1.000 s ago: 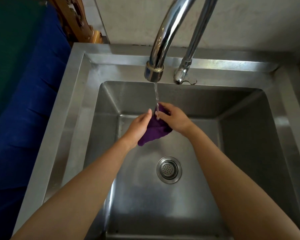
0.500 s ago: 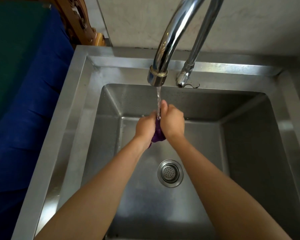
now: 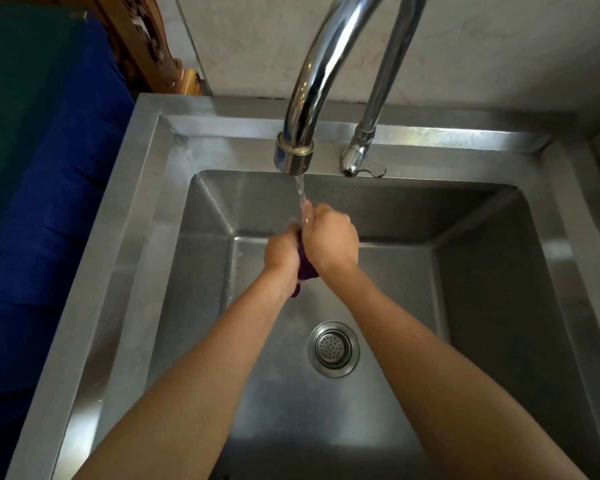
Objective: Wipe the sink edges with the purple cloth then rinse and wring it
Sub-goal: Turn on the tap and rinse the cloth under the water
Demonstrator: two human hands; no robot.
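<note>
Under the tap (image 3: 297,133), I see both hands (image 3: 312,245) clenched around the cloth (image 3: 305,268); rinsing is underway, final wringing remains.

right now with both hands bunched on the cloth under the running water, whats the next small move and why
Probably twist the two fists opposite ways to wring it. The left hand and right hand are both shut on the purple cloth, bunched between them over the sink, with the faucet stream landing on it.

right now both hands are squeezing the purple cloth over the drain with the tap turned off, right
Not quite: the tap is running. The head view shows water falling onto the left hand and right hand as they squeeze the purple cloth in the sink.
</note>
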